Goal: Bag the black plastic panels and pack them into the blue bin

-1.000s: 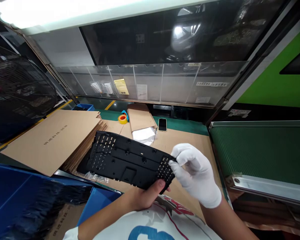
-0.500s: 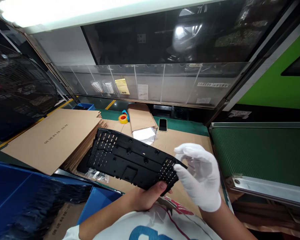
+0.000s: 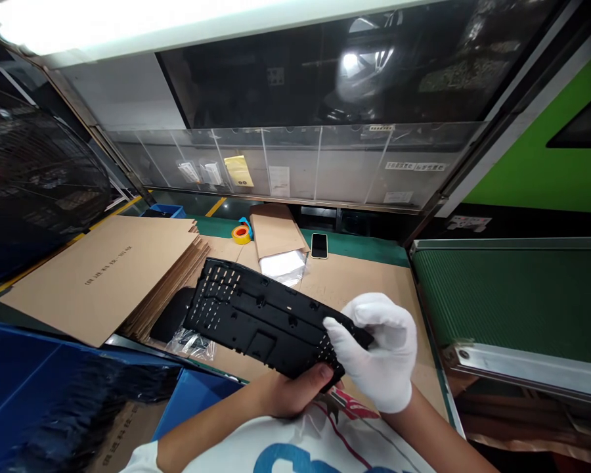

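Note:
A long black plastic panel [image 3: 256, 315] with groups of small slots at both ends is held up, tilted, above the work surface. My bare left hand [image 3: 303, 391] grips its lower edge near the right end, thumb on the near face and fingers hidden behind. My white-gloved right hand [image 3: 379, 348] is closed over the panel's upper right corner, its thumb lying across the near face and the other fingers curled at the edge. Under the panel's left end are a clear plastic bag [image 3: 192, 345] and a dark flat piece [image 3: 173, 315].
A stack of cardboard sheets [image 3: 108, 263] stands at the left, with blue bins [image 3: 10, 368] in front. Yellow tape [image 3: 241, 234], a cardboard sleeve [image 3: 276, 231] and a phone [image 3: 320, 246] lie at the back. To the right runs a green conveyor belt [image 3: 517, 295].
My right hand has moved left and closed over the panel's right corner. The panel has shifted slightly right and down, with my left hand still holding its lower edge.

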Demonstrator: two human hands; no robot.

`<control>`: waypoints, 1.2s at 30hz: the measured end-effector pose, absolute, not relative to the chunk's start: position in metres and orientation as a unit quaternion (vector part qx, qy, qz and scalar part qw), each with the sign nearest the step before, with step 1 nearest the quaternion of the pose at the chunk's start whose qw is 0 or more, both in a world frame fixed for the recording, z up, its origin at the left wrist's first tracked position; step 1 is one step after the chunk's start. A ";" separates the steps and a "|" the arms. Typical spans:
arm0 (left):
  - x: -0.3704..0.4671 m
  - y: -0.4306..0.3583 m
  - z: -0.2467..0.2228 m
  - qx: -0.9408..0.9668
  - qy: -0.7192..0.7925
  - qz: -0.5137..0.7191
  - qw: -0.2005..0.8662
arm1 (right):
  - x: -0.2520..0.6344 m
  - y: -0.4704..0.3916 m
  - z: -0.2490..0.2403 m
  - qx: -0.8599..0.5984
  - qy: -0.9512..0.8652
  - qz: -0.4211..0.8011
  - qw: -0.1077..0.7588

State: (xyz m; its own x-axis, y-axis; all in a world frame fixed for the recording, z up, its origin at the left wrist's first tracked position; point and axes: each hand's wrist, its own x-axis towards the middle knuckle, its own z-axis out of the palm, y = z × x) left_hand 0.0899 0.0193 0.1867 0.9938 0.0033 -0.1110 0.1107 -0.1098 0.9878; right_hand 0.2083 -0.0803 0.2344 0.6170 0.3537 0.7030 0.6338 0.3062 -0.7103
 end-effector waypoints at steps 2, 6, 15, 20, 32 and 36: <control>0.091 0.019 0.189 0.748 0.032 -0.035 0.662 | 0.208 -0.080 0.230 -0.585 -0.409 -0.097 0.694; 0.093 0.017 0.194 0.756 0.020 -0.029 0.654 | 0.209 -0.081 0.224 -0.605 -0.394 -0.082 0.687; 0.097 0.018 0.193 0.772 0.008 -0.010 0.635 | 0.205 -0.081 0.229 -0.583 -0.412 -0.041 0.699; 0.098 0.018 0.195 0.796 -0.003 0.011 0.605 | 0.205 -0.078 0.226 -0.583 -0.419 -0.056 0.694; 0.095 0.018 0.191 0.808 0.021 0.015 0.588 | 0.206 -0.080 0.215 -0.603 -0.413 -0.096 0.676; 0.096 0.016 0.194 0.795 0.007 0.010 0.606 | 0.205 -0.079 0.215 -0.605 -0.386 -0.092 0.690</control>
